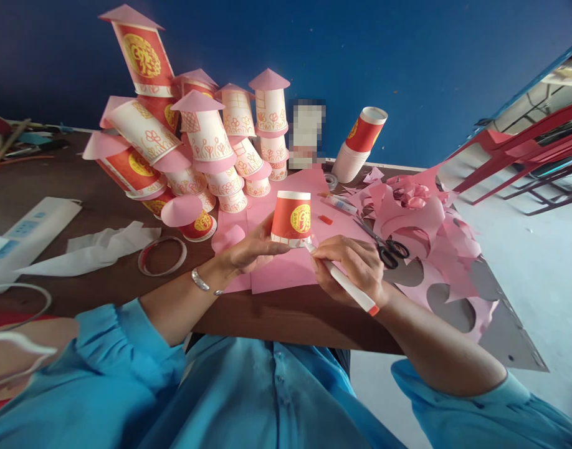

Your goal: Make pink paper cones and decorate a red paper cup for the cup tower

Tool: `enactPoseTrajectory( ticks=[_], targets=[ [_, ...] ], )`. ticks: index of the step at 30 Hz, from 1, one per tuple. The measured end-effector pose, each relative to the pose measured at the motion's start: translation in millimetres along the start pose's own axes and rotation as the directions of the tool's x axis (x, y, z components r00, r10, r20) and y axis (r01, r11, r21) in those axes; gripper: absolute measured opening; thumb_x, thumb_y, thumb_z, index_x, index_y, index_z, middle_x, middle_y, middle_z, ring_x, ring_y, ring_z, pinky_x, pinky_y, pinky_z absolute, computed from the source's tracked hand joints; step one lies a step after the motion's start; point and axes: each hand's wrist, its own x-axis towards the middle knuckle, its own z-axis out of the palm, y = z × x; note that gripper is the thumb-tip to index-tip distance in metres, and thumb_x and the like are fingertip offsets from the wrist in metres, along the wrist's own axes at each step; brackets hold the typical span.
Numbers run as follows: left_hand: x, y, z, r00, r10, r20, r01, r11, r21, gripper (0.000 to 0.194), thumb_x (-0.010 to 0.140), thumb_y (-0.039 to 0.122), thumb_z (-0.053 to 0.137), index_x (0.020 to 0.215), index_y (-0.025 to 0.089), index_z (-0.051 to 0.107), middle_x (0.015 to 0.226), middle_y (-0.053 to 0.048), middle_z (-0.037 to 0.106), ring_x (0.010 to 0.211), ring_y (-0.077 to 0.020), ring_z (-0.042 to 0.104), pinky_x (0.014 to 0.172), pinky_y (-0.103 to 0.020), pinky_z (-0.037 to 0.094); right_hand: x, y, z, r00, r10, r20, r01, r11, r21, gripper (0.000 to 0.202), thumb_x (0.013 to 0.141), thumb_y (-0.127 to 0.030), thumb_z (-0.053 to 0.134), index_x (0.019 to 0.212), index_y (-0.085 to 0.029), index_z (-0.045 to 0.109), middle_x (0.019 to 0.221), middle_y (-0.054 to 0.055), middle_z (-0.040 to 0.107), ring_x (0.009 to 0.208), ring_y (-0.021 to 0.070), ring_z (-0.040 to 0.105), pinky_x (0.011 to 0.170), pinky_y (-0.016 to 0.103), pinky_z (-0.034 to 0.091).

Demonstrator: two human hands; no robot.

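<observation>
My left hand (251, 246) is closed around a red paper cup (288, 215) with a gold emblem, held upside down over the pink paper. In my right hand (351, 265) is a white marker (349, 287) with a red end, its tip at the white band near the cup's lower rim. Short marks show along that band. Pink paper sheets (281, 274) lie beneath both hands. A small red marker cap (326, 219) rests on the paper just right of the cup.
Stacked paper cups with pink cone roofs (206, 137) stand at the back left. A stack of cups (356, 149) leans at the back right. Scissors (391, 249) and pink scraps (421, 218) lie to the right. A tape roll (162, 255) and crumpled white sheet (99, 249) lie left.
</observation>
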Motion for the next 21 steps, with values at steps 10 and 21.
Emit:
enactPoseTrajectory(
  ticks=[10,21],
  targets=[
    [5.1,3.1,3.4,0.997,0.06,-0.049,-0.062,0.996,-0.056,0.053,0.082,0.024,0.078,0.133,0.029,0.064,0.117,-0.006,0.077,0.118,-0.0279,0.069,0.108,-0.046,0.049,-3.8,8.0,1.5,0.998,0.032,-0.056,-0.035,0.998,-0.045,0.021,0.092,-0.011,0.065,0.11,-0.023,0.062,0.089,0.005,0.075,0.079,0.0212,0.075,0.07,0.035,0.065],
    [0.3,-0.2,-0.7,0.999,-0.036,-0.038,0.036,0.999,-0.014,0.064,0.079,0.024,0.085,0.138,0.026,0.06,0.118,-0.008,0.077,0.116,-0.028,0.071,0.105,-0.044,0.052,-3.9,3.6,3.3,1.0,-0.022,0.01,0.022,0.999,-0.028,0.016,0.095,-0.015,0.065,0.11,-0.021,0.061,0.09,0.006,0.077,0.083,0.0193,0.078,0.07,0.03,0.066]
  ],
)
